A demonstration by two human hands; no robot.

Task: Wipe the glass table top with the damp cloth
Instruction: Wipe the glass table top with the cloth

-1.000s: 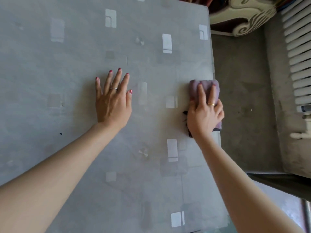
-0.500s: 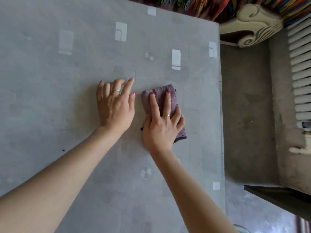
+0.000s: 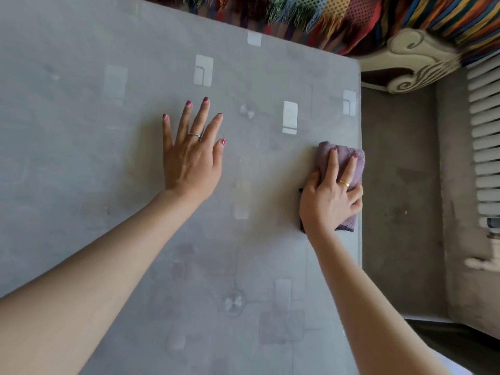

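Purple and fuzzy, the folded cloth (image 3: pixel 341 161) lies on the grey glass tabletop (image 3: pixel 81 158), right at its right edge. The right hand (image 3: pixel 328 201) rests on top of the cloth and presses it down. Its fingers (image 3: pixel 332 165) lie mostly straight over the cloth, a little spread, and the thumb sits beside the cloth's left side. A gold ring (image 3: pixel 344 183) is on one finger. The left hand (image 3: pixel 189 161) lies flat on the tabletop, well apart from the cloth, with its fingers (image 3: pixel 201 117) straight and spread wide, holding nothing. It wears a silver ring (image 3: pixel 195 135), and the nails are painted pink-red. White square shapes (image 3: pixel 203 70) show through the glass. Past the far edge of the tabletop is a stripy, fringed blanket (image 3: pixel 338 14) in many colours, next to a carved cream piece of furniture (image 3: pixel 411 66). To the right is a grey floor (image 3: pixel 400 185) and a white radiator (image 3: pixel 484 131).
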